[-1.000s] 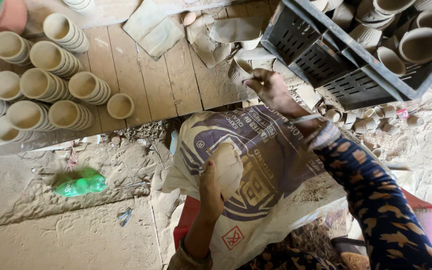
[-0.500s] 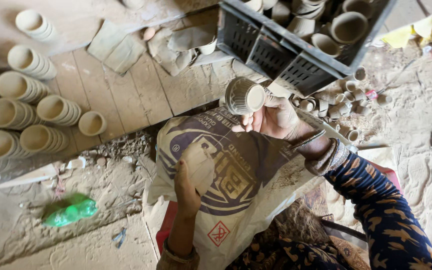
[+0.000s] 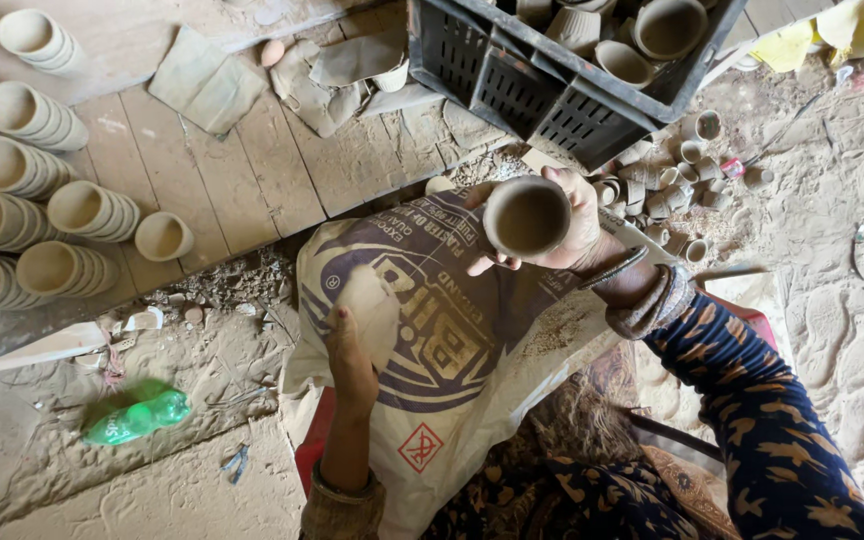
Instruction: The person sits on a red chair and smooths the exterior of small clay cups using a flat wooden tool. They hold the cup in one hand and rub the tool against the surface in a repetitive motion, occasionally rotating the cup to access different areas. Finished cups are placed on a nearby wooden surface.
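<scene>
The right hand (image 3: 562, 225) holds a small clay cup (image 3: 526, 216) with its mouth turned up toward the camera; the grip is closed around the cup's outer wall, fingers wrapped behind and thumb at the near rim. The cup is held in the air over the far edge of a printed sack (image 3: 432, 340) spread across the lap.

The left hand (image 3: 352, 350) pinches a pale cloth pad (image 3: 372, 312) against the sack, near and to the left of the cup, not touching it.

Judged step: wiping or smoothing the cup with the pad.

To do this well:
1. Support the cup from the base and wall, not by the rim alone; the rim is probably the weakest part.
2. Bring the pad to the cup over the sack, so that dust and crumbs fall on the sack.
3. Apply light, even pressure and turn the cup in the right hand rather than scrubbing one spot.
4. Check the inner wall before releasing.

Surroundings: a dark plastic crate (image 3: 552, 80) of similar cups stands far right; nested rows of cups (image 3: 42, 210) lie on wooden planks (image 3: 282, 170) at far left. Small loose cups (image 3: 692, 160) are scattered just right of the right hand. A green plastic bottle (image 3: 137, 418) lies on the dusty floor at near left.
</scene>
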